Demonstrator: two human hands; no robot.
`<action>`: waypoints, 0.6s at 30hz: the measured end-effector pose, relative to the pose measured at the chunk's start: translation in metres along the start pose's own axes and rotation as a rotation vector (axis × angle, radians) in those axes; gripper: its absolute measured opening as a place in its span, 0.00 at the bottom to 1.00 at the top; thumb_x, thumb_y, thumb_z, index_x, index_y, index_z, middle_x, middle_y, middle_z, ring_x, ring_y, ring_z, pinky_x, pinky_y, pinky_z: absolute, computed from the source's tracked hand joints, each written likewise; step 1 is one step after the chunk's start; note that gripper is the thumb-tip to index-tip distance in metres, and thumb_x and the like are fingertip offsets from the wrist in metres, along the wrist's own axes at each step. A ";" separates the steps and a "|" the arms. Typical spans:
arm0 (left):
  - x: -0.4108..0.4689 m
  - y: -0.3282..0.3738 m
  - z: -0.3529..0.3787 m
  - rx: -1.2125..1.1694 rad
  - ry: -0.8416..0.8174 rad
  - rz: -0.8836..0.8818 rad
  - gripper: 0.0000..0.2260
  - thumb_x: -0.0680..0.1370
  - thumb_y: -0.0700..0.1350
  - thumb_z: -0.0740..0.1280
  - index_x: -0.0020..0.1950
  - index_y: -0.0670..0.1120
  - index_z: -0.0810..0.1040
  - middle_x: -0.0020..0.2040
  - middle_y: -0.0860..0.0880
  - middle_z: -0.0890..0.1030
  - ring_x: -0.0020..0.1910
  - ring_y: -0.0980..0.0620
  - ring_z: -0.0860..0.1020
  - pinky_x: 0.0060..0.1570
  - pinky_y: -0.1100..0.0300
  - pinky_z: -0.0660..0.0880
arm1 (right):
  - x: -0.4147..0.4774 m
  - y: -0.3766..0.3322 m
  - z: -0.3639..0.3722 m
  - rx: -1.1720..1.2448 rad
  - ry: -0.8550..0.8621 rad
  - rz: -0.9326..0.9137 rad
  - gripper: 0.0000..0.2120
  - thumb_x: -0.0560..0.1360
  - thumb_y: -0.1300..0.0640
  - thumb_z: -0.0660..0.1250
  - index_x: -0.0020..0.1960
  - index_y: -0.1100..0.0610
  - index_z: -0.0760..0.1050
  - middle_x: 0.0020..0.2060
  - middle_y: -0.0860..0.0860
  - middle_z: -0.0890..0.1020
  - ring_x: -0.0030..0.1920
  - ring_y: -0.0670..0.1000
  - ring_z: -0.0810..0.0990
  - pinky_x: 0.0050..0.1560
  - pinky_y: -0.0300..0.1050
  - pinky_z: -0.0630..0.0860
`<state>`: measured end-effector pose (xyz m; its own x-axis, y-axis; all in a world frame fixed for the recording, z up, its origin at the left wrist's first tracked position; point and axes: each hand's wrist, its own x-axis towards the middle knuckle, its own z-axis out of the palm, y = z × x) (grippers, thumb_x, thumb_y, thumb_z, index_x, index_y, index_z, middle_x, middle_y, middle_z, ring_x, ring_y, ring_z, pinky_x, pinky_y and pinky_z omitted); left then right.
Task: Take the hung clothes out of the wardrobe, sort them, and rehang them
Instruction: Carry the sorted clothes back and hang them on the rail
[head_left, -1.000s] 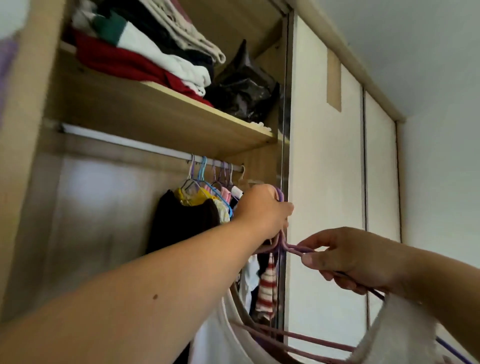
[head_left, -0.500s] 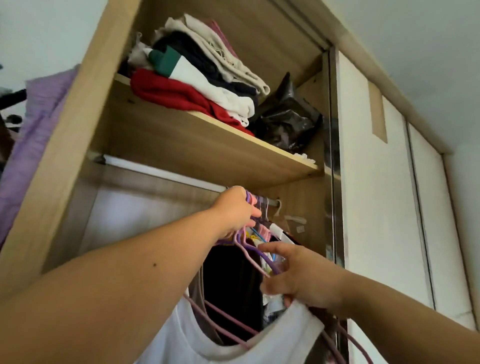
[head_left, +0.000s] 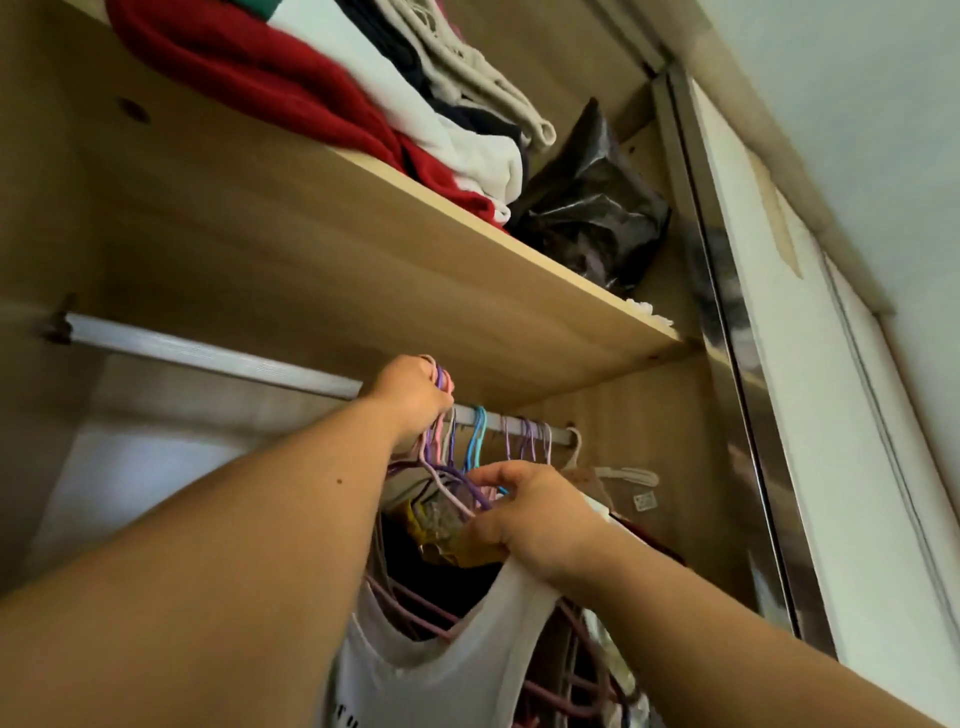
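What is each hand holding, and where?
Left hand grips hooks of several pastel hangers at the metal rail; right hand pinches a purple hanger below its hook.

The left hand (head_left: 413, 397) covers a stretch of the rail (head_left: 208, 354), its fingertips lost among the hanger hooks (head_left: 435, 444). The white top (head_left: 447, 680) runs off the bottom edge, the folded clothes (head_left: 291, 78) off the top, and the label (head_left: 644, 501) on the back wall is too small to read

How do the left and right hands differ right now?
Left hand is up at the rail, gripping a bunch of hanger hooks; right hand sits lower, under the rail. Left hand grips the hooks; right hand holds the hanger wires below them, above the white top. Both hold hangers.
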<state>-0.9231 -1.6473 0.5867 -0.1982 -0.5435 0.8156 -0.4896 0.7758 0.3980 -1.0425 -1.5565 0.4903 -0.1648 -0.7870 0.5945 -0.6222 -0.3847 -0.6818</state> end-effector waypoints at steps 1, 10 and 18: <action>0.006 -0.005 0.001 0.007 0.020 -0.001 0.11 0.76 0.42 0.70 0.56 0.39 0.80 0.55 0.41 0.80 0.55 0.43 0.77 0.53 0.56 0.72 | 0.008 0.001 0.003 0.009 -0.003 -0.005 0.16 0.64 0.67 0.73 0.46 0.51 0.78 0.44 0.59 0.84 0.38 0.54 0.84 0.41 0.48 0.82; 0.037 -0.028 -0.002 0.123 0.052 -0.032 0.13 0.78 0.44 0.66 0.61 0.40 0.76 0.58 0.41 0.77 0.56 0.44 0.75 0.56 0.54 0.71 | 0.047 -0.005 0.021 0.073 -0.001 -0.042 0.18 0.66 0.69 0.72 0.52 0.54 0.78 0.35 0.50 0.78 0.21 0.41 0.73 0.23 0.32 0.71; 0.073 -0.032 0.005 0.252 -0.025 0.045 0.11 0.78 0.46 0.67 0.51 0.39 0.77 0.53 0.39 0.79 0.53 0.42 0.77 0.55 0.52 0.73 | 0.083 0.002 0.017 0.140 -0.007 -0.006 0.20 0.65 0.70 0.72 0.53 0.54 0.77 0.29 0.50 0.78 0.21 0.42 0.73 0.24 0.33 0.70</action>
<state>-0.9260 -1.7136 0.6309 -0.2441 -0.5201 0.8185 -0.6751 0.6970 0.2416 -1.0443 -1.6309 0.5314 -0.1561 -0.7874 0.5963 -0.5100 -0.4528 -0.7313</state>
